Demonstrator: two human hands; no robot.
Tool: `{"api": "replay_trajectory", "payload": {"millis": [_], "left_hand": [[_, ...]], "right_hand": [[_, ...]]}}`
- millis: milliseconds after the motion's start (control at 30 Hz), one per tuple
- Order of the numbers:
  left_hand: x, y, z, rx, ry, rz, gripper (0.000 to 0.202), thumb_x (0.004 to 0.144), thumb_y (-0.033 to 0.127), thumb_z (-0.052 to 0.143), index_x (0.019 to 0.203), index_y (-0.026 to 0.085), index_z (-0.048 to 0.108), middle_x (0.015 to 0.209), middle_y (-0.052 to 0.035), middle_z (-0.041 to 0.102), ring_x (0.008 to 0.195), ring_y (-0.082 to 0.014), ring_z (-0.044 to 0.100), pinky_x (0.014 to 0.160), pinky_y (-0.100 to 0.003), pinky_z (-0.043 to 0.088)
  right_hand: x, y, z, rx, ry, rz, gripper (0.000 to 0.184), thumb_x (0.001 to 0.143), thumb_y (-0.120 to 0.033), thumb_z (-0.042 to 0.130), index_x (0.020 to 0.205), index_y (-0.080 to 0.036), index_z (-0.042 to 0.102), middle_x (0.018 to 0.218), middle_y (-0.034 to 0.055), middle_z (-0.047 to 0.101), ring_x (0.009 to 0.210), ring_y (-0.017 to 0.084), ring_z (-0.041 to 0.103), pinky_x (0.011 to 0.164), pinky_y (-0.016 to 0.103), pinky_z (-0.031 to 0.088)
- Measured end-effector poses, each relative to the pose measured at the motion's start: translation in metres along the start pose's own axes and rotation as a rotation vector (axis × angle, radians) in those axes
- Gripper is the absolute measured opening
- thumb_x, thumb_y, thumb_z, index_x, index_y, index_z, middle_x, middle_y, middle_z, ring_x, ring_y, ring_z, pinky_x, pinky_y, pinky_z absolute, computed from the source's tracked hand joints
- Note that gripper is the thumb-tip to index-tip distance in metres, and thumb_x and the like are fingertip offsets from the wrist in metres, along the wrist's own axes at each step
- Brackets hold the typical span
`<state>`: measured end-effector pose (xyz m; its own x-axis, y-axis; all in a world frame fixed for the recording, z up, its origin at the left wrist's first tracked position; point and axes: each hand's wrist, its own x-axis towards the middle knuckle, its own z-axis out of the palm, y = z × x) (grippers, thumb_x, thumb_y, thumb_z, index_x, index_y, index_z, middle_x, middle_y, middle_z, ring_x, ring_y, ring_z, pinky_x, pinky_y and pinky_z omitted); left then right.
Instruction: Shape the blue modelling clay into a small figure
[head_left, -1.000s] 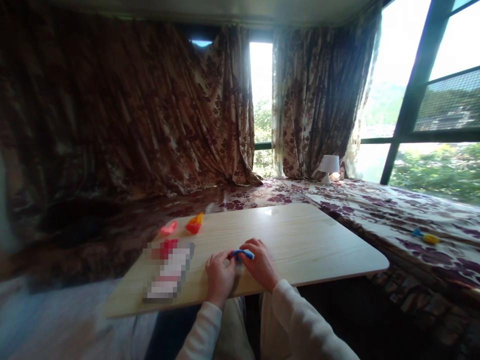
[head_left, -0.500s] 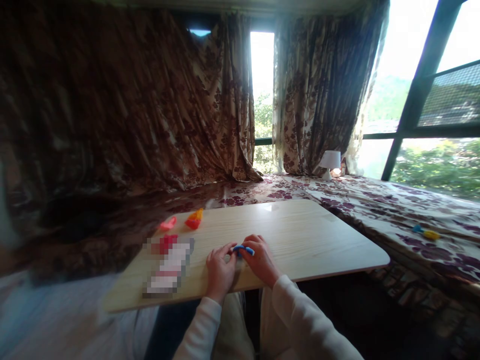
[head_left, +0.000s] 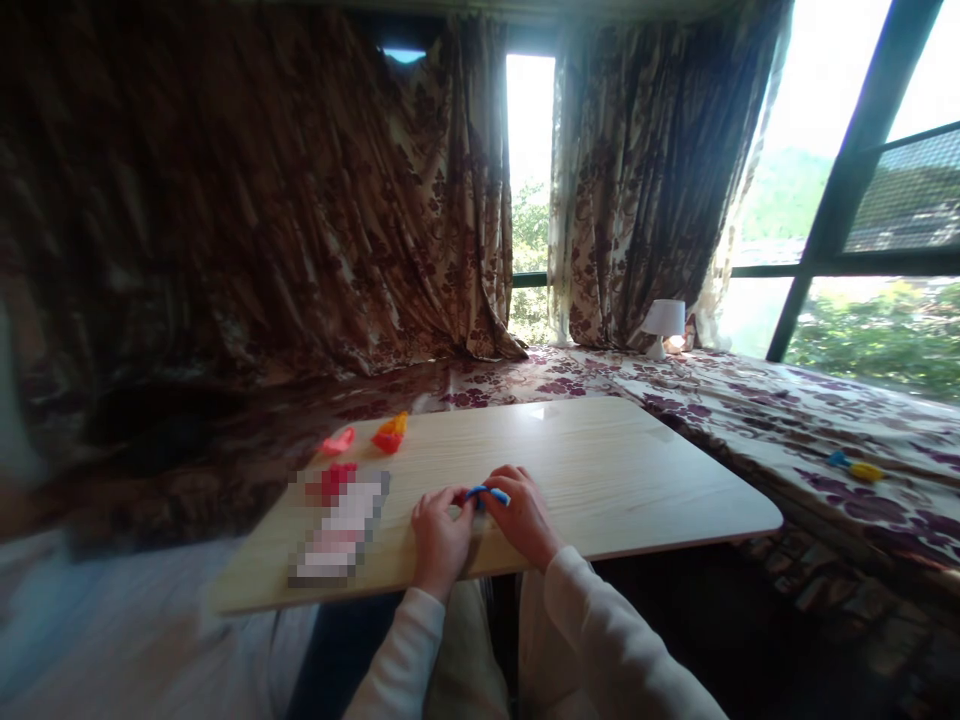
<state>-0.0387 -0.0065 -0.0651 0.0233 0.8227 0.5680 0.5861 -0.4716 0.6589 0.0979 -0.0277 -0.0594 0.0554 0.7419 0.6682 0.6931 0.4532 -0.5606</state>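
Observation:
A small, curved blue strip [head_left: 496, 495] is held between my two hands just above the near part of the pale wooden table [head_left: 600, 460]. It looks soft, but its kind cannot be made out. My left hand [head_left: 438, 538] pinches its left end between thumb and fingers. On the other side, the fingers of my right hand [head_left: 527, 515] close over its right part, and a short end pokes out beneath them. Both wrists are at the table's front edge.
Left on the table are a pink piece [head_left: 339, 441], an orange-and-red piece [head_left: 390, 433], a crimson piece [head_left: 335, 481] and a pixelated flat rectangle [head_left: 341, 535]. A blue-and-yellow item [head_left: 862, 468] and a white lamp [head_left: 664, 322] sit on the flowered cover.
The view has shifted slightly. Both hands stay in nearly the same place with the blue strip between them, and the left fingers have drawn in a little.

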Motion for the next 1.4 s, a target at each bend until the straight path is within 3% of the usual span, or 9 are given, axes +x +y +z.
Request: {"api": "replay_trajectory", "payload": {"millis": [233,400,600,933,1133,1400], "left_hand": [[-0.0002,-0.0026,0.0002,-0.002,0.014,0.041,0.013,0.072,0.021,0.062,0.081,0.022,0.072,0.077,-0.0034,0.069,0.083,-0.0221,0.058,0.083,-0.038,0.045],[0.0011,-0.0042,0.0006,-0.097,0.067,-0.020,0.012,0.071,0.023,0.064,0.078,0.018,0.072,0.080,-0.0063,0.070,0.084,-0.0218,0.060,0.084,-0.037,0.046],[0.0019,-0.0024,0.0008,-0.032,0.034,0.039,0.010,0.070,0.025,0.064,0.073,0.019,0.071,0.072,-0.0049,0.069,0.080,-0.0229,0.059,0.082,-0.039,0.045],[0.0008,-0.0006,-0.0005,-0.011,0.035,0.056,0.012,0.073,0.024,0.060,0.077,0.020,0.071,0.076,-0.0042,0.070,0.083,-0.0222,0.058,0.084,-0.038,0.045],[0.0006,-0.0008,0.0001,-0.028,0.028,-0.019,0.012,0.072,0.024,0.061,0.077,0.020,0.071,0.077,-0.0044,0.070,0.083,-0.0221,0.060,0.084,-0.038,0.045],[0.0002,0.0008,-0.0017,-0.006,0.003,0.000,0.012,0.075,0.023,0.060,0.078,0.019,0.071,0.082,-0.0053,0.071,0.086,-0.0223,0.059,0.085,-0.038,0.044]], "right_hand": [[0.0007,-0.0001,0.0011,0.014,0.005,-0.006,0.008,0.078,-0.014,0.066,0.079,-0.021,0.068,0.084,0.0028,0.063,0.084,0.019,0.052,0.078,0.032,0.043],[0.0007,-0.0001,0.0011,0.002,-0.024,-0.007,0.008,0.078,-0.014,0.065,0.082,-0.020,0.068,0.086,0.0039,0.063,0.085,0.020,0.053,0.079,0.033,0.043],[0.0005,0.0002,0.0003,-0.008,0.009,-0.015,0.009,0.080,-0.014,0.062,0.082,-0.020,0.068,0.086,0.0036,0.063,0.085,0.020,0.053,0.078,0.032,0.043],[-0.0003,-0.0008,-0.0003,-0.038,-0.037,-0.025,0.011,0.083,-0.017,0.061,0.079,-0.022,0.069,0.084,0.0030,0.063,0.083,0.018,0.052,0.076,0.031,0.043],[0.0010,-0.0014,-0.0002,-0.006,-0.016,0.012,0.009,0.080,-0.016,0.062,0.081,-0.023,0.069,0.085,0.0031,0.064,0.085,0.019,0.054,0.078,0.033,0.043],[0.0001,-0.0004,0.0005,0.012,-0.018,-0.001,0.008,0.079,-0.014,0.064,0.079,-0.021,0.068,0.084,0.0034,0.063,0.084,0.019,0.054,0.078,0.033,0.043]]}}
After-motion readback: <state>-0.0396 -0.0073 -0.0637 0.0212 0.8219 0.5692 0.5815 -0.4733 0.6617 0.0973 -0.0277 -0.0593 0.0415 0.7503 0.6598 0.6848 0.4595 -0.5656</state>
